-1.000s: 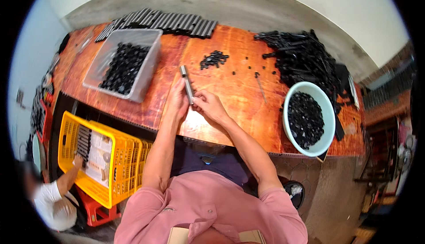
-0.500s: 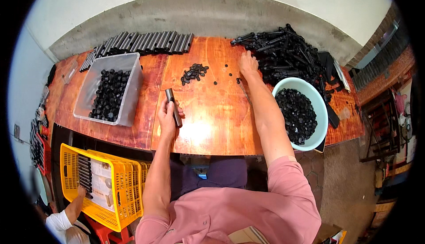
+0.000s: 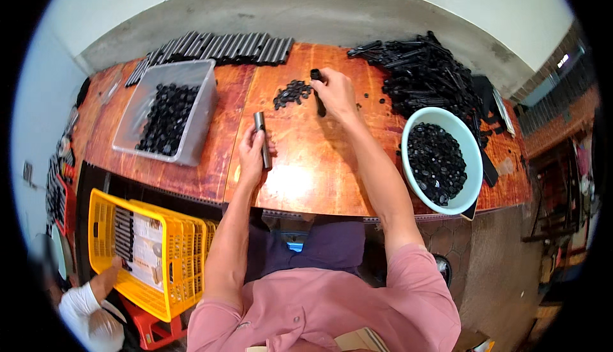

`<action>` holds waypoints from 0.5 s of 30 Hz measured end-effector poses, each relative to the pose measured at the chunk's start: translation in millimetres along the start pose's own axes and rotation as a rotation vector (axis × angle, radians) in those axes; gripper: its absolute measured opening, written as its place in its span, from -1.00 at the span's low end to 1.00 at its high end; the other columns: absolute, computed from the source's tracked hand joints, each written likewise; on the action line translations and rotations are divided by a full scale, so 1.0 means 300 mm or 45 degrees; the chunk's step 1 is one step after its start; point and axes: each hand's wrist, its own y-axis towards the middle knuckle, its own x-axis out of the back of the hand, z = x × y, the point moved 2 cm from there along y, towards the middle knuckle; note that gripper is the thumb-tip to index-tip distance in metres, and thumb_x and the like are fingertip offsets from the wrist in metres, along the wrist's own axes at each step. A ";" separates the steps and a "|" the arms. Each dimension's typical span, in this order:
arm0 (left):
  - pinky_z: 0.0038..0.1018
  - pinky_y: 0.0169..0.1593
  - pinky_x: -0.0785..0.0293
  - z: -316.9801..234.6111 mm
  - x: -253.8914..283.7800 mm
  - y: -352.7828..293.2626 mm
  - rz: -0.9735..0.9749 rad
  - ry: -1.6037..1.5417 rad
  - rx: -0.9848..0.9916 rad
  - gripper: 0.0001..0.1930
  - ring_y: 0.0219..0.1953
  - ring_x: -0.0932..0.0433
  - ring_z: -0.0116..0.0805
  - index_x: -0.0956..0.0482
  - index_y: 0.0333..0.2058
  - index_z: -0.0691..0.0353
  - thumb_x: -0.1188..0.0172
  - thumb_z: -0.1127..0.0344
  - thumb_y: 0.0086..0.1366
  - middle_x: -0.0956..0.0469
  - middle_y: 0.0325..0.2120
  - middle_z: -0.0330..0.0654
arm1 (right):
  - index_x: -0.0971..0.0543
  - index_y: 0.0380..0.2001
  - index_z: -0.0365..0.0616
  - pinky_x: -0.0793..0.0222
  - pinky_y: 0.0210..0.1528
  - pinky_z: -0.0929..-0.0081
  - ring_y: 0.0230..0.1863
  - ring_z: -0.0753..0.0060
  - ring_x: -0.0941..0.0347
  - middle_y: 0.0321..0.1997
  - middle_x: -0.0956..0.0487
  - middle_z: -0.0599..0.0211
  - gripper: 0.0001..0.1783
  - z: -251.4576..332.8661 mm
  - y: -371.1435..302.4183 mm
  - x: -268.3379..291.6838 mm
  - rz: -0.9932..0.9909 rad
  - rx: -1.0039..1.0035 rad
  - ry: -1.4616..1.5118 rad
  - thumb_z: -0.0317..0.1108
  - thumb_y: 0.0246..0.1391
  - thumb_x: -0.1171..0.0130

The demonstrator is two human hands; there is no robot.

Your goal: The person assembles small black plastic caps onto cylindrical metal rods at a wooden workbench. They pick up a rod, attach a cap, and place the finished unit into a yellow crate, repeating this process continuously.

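My left hand (image 3: 251, 154) is closed around a dark grey metal tube (image 3: 259, 122), held tilted above the near part of the table. In my right hand (image 3: 336, 95) is a slim black stick-like part (image 3: 320, 106), gripped between thumb and fingers. That hand is just right of a small heap of flat black caps (image 3: 292, 94). At the back right lies a large pile of similar slim black parts (image 3: 421, 77). A neat row of metal tubes (image 3: 239, 49) runs along the back left.
A clear plastic bin (image 3: 205, 112) of black round pieces stands on the left of the wooden table (image 3: 306, 189). On the right is a pale blue basin (image 3: 477, 173) full of black caps. Below left, another person's hand (image 3: 110, 274) reaches into a yellow crate (image 3: 167, 269).
My right hand has come back left from the pile of slim black parts, now carrying one. The left hand still holds the tube; the whole view has shifted slightly.
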 end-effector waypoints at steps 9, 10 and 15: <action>-0.50 -0.40 -0.58 -0.025 -0.003 0.009 0.100 -0.069 0.058 -0.60 -0.50 -0.54 -0.48 -0.36 0.14 0.31 -0.16 0.28 0.41 -0.58 -0.38 -0.16 | -0.64 -0.23 -0.16 -0.38 -0.29 0.55 -0.37 0.63 -0.45 -0.35 -0.61 0.47 -0.79 -0.072 -0.230 -0.143 0.389 -0.466 1.010 -0.27 0.17 -0.28; -0.51 -0.40 -0.57 -0.026 -0.004 0.015 0.132 -0.033 0.102 -0.57 -0.51 -0.54 -0.49 -0.36 0.14 0.31 -0.19 0.29 0.39 -0.58 -0.40 -0.17 | -0.64 -0.23 -0.17 -0.37 -0.30 0.56 -0.38 0.64 -0.44 -0.36 -0.61 0.47 -0.78 -0.091 -0.248 -0.160 0.379 -0.464 1.043 -0.26 0.17 -0.29; -0.61 -0.45 -0.42 -0.065 -0.097 -0.003 0.294 0.157 0.188 -0.43 -0.51 -0.47 -0.57 -0.33 0.15 0.30 -0.38 0.40 0.21 -0.51 -0.45 -0.30 | -0.58 -0.23 -0.25 -0.43 -0.34 0.59 -0.40 0.57 -0.51 -0.35 -0.61 0.37 -0.79 -0.032 -0.302 -0.209 0.268 -0.494 1.238 -0.33 0.17 -0.29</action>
